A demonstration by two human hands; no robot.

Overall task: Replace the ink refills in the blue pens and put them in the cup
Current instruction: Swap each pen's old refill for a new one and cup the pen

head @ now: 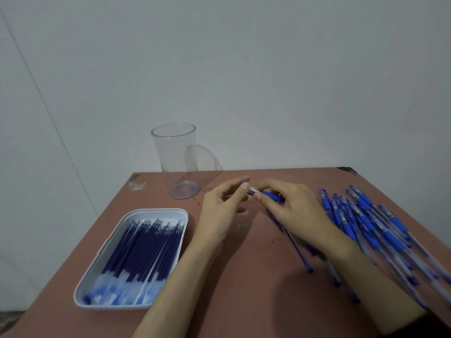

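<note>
Blue is crowding the near edge of my feed: on the reddish-brown table (244,296) a white tray (156,211) is sitting to the left, packed with ink refills (144,250) lying side by side. To the right a loose pile of blue pens (373,228) is fanning out towards the table's edge.

Further in, between tray and pile, both hands are meeting over one pen (271,196). The right hand (295,208) is curling its fingers round the pen's blue grip section. The left hand (219,211) is pinching the tip end between thumb and forefinger, its other fingers loosely bent. The barrel seems to be running back under the right hand towards me, though I cannot be sure that shaft belongs to the same pen. I am reading this as the tip being unscrewed or screwed on; which one, I cannot tell.

Beyond the hands, the clear cup (179,162) is standing upright near the far edge against the pale wall, and I am seeing nothing inside it. So I am judging the job barely begun: no pen delivered, and the whole pile waiting.
</note>
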